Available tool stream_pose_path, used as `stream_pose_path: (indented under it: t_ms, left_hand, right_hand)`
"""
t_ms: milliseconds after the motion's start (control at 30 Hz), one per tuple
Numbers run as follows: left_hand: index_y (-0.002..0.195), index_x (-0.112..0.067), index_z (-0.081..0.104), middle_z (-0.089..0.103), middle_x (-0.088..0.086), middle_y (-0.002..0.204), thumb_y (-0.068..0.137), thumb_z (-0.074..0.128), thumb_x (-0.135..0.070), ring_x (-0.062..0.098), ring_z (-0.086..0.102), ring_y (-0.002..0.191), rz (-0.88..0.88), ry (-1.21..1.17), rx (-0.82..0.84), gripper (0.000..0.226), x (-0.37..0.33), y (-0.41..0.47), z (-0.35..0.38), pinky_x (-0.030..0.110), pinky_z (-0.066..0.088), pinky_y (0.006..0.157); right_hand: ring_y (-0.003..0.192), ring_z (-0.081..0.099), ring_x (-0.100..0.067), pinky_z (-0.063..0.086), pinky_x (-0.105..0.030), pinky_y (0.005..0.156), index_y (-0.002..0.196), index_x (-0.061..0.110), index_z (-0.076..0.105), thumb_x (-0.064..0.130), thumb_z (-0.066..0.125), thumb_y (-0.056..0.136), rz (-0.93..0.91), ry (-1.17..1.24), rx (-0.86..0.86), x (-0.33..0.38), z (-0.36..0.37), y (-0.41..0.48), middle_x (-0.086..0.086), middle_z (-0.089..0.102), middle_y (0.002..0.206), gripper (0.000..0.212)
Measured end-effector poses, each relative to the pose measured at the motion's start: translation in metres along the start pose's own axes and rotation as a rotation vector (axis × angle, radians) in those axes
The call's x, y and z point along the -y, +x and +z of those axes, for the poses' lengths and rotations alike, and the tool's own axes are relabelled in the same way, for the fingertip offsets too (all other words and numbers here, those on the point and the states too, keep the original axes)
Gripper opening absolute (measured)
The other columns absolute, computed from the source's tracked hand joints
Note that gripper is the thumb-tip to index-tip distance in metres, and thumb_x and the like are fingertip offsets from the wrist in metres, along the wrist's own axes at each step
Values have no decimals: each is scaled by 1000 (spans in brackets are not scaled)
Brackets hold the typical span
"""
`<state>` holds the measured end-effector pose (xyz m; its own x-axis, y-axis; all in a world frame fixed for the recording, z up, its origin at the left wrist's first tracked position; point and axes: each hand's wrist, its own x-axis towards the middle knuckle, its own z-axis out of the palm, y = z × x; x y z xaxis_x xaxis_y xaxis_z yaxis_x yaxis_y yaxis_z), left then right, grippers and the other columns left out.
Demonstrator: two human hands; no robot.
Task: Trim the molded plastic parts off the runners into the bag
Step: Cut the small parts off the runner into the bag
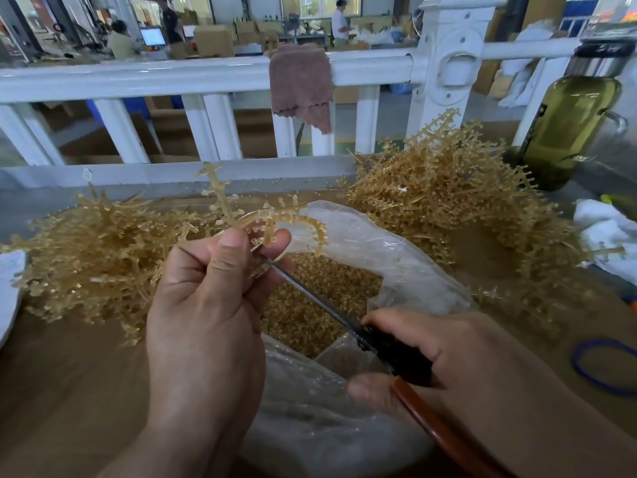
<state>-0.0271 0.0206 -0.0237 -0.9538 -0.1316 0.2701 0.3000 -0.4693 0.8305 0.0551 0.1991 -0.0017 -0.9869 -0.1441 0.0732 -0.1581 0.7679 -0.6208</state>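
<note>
Closest to the lens, the right hand [431, 343] is curled round the dark and reddish-brown handles of a cutting tool [344, 320], over the near-right rim of the open clear bag [396, 257]. Its thin blade runs up and leftward across the bag's mouth and ends at the fingertips of the left hand [203, 305]. That hand pinches a branched amber runner [262, 222] between thumb and fingers, above the bag's left edge. The runner's main stem stands roughly upright; one arm, studded with small parts, curls rightward over the bag.

The work therefore lies up-left of the right hand, along the blade's line. Cut pieces should drop onto the loose parts [310, 305] lying inside the bag.

Heaps of runners sit on the bench [69, 391] left of the bag [93, 250] and behind it to the right [448, 201]. A green bottle [568, 125], far right of the bag, bears a dark strip, but nothing on it is legible.
</note>
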Motion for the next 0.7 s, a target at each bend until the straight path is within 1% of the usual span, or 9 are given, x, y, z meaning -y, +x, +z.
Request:
stream_pose_path:
  t_ms: [100, 167, 233, 333, 433, 500, 600, 700]
  left_hand:
    - [72, -32, 64, 74, -5, 79, 91, 60, -29, 27, 75, 98, 1, 7, 0, 19, 0, 0, 1, 32, 60, 79]
    - [76, -30, 63, 75, -1, 82, 91, 61, -29, 26, 75, 98, -4, 1, -12, 15, 1, 0, 1, 32, 60, 79]
    - [76, -30, 65, 76, 3, 87, 93, 61, -28, 25, 75, 99, -8, 0, -19, 18, 2, 0, 0, 33, 61, 79]
    - [74, -32, 65, 76, 3, 87, 93, 61, -28, 26, 75, 98, -8, -3, -22, 20, 2, 1, 0, 35, 61, 80]
    - [76, -29, 63, 76, 1, 84, 92, 61, -28, 26, 75, 99, -10, -18, -25, 16, 2, 2, 1, 34, 61, 81]
    - [79, -26, 61, 75, 2, 83, 92, 61, -27, 26, 75, 100, -12, -31, -27, 13, 3, 2, 1, 33, 61, 79]
    - [77, -27, 63, 75, 7, 89, 94, 61, -26, 27, 75, 101, -8, -39, -33, 17, 3, 2, 1, 32, 60, 78]
    - [82, -25, 60, 75, 13, 96, 99, 59, -24, 28, 74, 103, -12, -35, -37, 18, 4, 2, 0, 32, 60, 78]
  right_hand:
    - [78, 61, 10, 44, -5, 72, 111, 44, 54, 84, 56, 71, 4, -7, 1, -1, 0, 0, 28, 63, 94, 57]
    - [76, 61, 7, 44, -9, 73, 110, 46, 55, 81, 59, 71, 17, -5, 5, -2, 0, 0, 25, 65, 94, 53]
    - [74, 61, 7, 44, -8, 72, 108, 46, 55, 81, 59, 71, 30, -9, 13, -1, 0, 1, 25, 64, 92, 51]
    - [72, 60, 7, 43, -7, 68, 107, 44, 57, 82, 57, 70, 34, -15, 15, -1, 0, 1, 24, 64, 88, 53]
    - [74, 61, 6, 43, -8, 71, 112, 46, 54, 83, 55, 69, 36, -1, 15, -1, 0, 2, 24, 64, 93, 56]
    - [75, 61, 5, 44, -8, 71, 113, 43, 54, 84, 51, 67, 23, -9, 18, -1, -1, 2, 23, 64, 95, 61]
    - [73, 60, 3, 42, -7, 66, 109, 39, 58, 82, 52, 70, 10, -22, 20, -1, -2, 1, 21, 63, 91, 58]
    - [68, 59, 3, 42, -8, 62, 102, 36, 60, 79, 56, 72, 6, -32, 9, -1, -3, 1, 20, 63, 85, 53]
